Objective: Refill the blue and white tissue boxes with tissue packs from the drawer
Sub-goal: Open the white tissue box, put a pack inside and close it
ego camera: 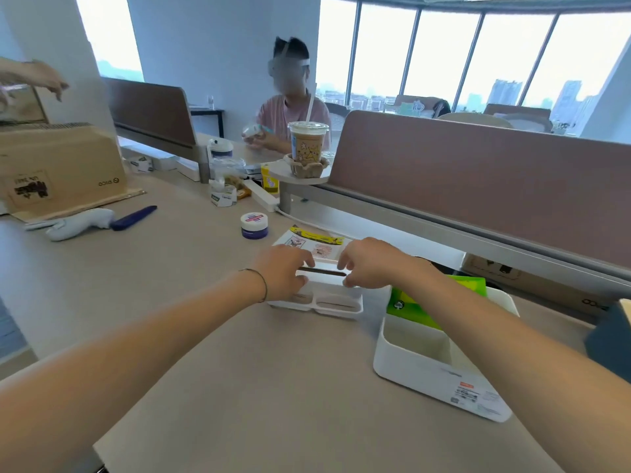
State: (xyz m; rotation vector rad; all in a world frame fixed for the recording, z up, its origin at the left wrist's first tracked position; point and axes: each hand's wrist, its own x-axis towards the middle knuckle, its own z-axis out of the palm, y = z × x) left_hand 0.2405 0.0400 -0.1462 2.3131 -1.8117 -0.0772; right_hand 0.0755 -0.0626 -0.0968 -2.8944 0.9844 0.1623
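Lid [321, 295] edges under both hands' fingers [345, 264], grip unclear.

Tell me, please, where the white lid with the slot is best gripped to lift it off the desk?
Take the white lid by its two short ends, one hand from each side, as the left hand and right hand sit now. It lies flat on the desk, long and shallow, so an end grip should keep it level and the slot clear.

At nine o'clock, the cardboard box [61, 165] bears an upside-down "ORICO" logo. Labels on the white box [440, 377] and the jar [254, 225] are too blurred to read.
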